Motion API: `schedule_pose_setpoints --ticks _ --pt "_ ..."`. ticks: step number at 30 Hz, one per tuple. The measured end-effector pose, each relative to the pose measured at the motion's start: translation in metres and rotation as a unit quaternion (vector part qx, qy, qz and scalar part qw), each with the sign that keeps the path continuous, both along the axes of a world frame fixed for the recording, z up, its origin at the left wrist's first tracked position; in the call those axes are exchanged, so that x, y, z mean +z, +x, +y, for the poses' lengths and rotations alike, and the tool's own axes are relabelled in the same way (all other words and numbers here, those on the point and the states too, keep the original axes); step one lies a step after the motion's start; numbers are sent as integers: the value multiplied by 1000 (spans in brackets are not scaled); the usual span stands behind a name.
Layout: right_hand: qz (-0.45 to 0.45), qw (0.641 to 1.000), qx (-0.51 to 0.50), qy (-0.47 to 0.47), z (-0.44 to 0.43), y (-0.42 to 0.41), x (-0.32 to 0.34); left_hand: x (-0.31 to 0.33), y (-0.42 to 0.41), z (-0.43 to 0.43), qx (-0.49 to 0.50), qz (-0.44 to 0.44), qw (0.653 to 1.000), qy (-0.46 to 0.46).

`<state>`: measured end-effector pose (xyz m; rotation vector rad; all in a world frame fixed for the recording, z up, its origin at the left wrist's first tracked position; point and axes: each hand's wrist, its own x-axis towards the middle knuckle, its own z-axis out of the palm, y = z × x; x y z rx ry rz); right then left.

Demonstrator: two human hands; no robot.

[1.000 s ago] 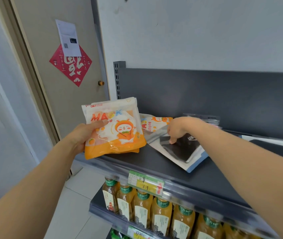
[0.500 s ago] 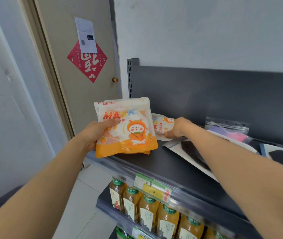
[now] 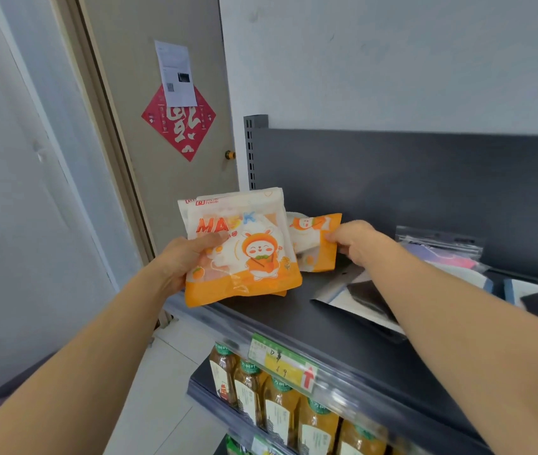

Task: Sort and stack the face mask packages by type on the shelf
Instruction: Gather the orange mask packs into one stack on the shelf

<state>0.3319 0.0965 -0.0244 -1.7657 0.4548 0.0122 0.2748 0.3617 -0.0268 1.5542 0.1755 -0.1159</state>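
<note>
Dark grey shelf (image 3: 294, 320) stood against a pale wall, with a door (image 3: 162, 178) to its left carrying a red diamond paper (image 3: 179, 126) and a white note (image 3: 176, 73). Over the shelf's front left corner the left hand (image 3: 184, 264) gripped a stack of orange mask packs (image 3: 241, 247), at least two by the offset edges, thumb pressed on the front one, which stood nearly upright. Just behind and to the right, the right hand (image 3: 353, 244) pinched another orange pack (image 3: 313, 241) by its edge, lifted off the shelf. Under that forearm lay a pack with a black mask (image 3: 359, 297), flat on the shelf. Further right sat a clear bag (image 3: 441, 251) with coloured contents, blurred. Below, juice bottles (image 3: 280, 399) lined the lower shelf behind a price tag (image 3: 280, 362).
</note>
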Motion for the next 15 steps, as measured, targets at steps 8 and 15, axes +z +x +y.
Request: schedule_pose_setpoints --ticks 8,15 --pt "-182 977 -109 38 -13 -9 19 1 -4 -12 26 -4 1000 -2" --pt "-369 917 -128 -75 -14 -42 47 3 -3 -24 53 -6 999 -10"
